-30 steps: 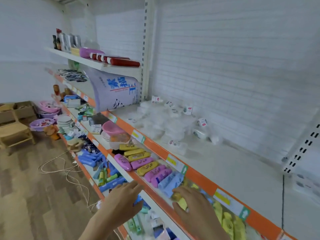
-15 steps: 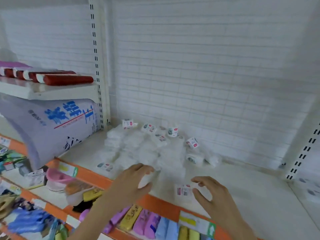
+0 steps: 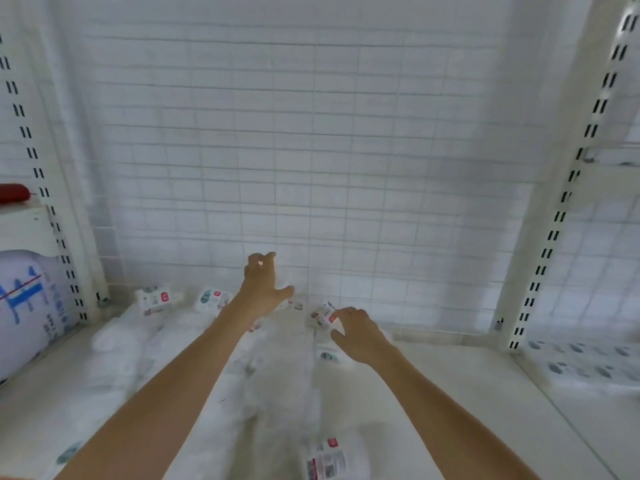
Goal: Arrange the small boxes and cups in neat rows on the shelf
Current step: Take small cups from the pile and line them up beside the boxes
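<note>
Several small white boxes and cups with red and grey labels lie in a loose, blurred pile on the white shelf (image 3: 450,393). One labelled pack (image 3: 154,299) stands at the back left, another pack (image 3: 211,299) beside it, and one pack (image 3: 325,459) lies at the front. My left hand (image 3: 263,282) is raised over the back of the pile, fingers loosely curled, thumb spread, holding nothing that I can see. My right hand (image 3: 358,332) is lower and to the right, its fingertips curled on a small labelled box (image 3: 319,317) near the back wall.
A white wire grid (image 3: 311,168) closes the back. Slotted uprights stand at the left (image 3: 52,209) and right (image 3: 554,220). A large blue-printed bag (image 3: 24,306) fills the left bay, a red roll (image 3: 14,194) above it. The right bay holds more white packs (image 3: 588,365).
My view swung up from the lower shelves to this shelf and moved closer. Both hands reached from the front edge deep to the back of the pile; the right hand came onto a small box.
</note>
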`<act>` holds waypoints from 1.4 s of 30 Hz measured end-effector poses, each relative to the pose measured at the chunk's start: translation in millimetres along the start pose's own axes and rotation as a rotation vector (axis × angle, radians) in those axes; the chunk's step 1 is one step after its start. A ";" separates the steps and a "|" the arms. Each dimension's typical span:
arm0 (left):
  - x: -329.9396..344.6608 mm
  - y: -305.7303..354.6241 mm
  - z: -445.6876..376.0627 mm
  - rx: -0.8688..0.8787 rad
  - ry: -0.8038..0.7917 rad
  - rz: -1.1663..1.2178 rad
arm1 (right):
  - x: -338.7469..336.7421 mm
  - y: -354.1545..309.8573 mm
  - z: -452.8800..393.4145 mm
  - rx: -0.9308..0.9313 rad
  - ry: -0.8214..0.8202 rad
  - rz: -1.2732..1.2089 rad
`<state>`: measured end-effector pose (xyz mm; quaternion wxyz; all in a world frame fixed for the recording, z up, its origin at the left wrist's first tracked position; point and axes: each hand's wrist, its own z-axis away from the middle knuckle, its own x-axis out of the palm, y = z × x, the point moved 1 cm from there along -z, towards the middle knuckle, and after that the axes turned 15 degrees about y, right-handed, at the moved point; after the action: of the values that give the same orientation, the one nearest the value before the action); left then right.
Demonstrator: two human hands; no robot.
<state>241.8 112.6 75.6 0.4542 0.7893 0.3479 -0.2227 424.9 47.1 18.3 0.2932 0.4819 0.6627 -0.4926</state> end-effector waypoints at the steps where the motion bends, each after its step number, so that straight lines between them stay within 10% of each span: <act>1: 3.4 -0.6 -7.1 -0.025 0.008 0.007 | 6.1 1.1 -10.2 0.055 0.027 -0.011; 15: 4.2 -41.1 -30.0 0.010 -0.305 0.113 | 39.6 9.3 -45.4 0.161 0.113 0.173; 24: -7.0 -29.9 -29.3 -0.091 -0.385 0.589 | -10.1 -1.2 -21.9 0.324 0.297 -0.716; 32: 2.3 2.0 8.6 -0.281 -0.643 0.963 | -37.1 -8.7 56.4 0.383 0.353 -0.890; 42: 28.3 37.8 58.1 -0.088 -0.759 0.844 | -51.4 0.0 112.4 0.585 0.464 -1.460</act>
<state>286.8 58.7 49.6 0.6293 0.7050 -0.1762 -0.2754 433.9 -76.0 24.1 -0.3833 0.0758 0.6981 -0.6000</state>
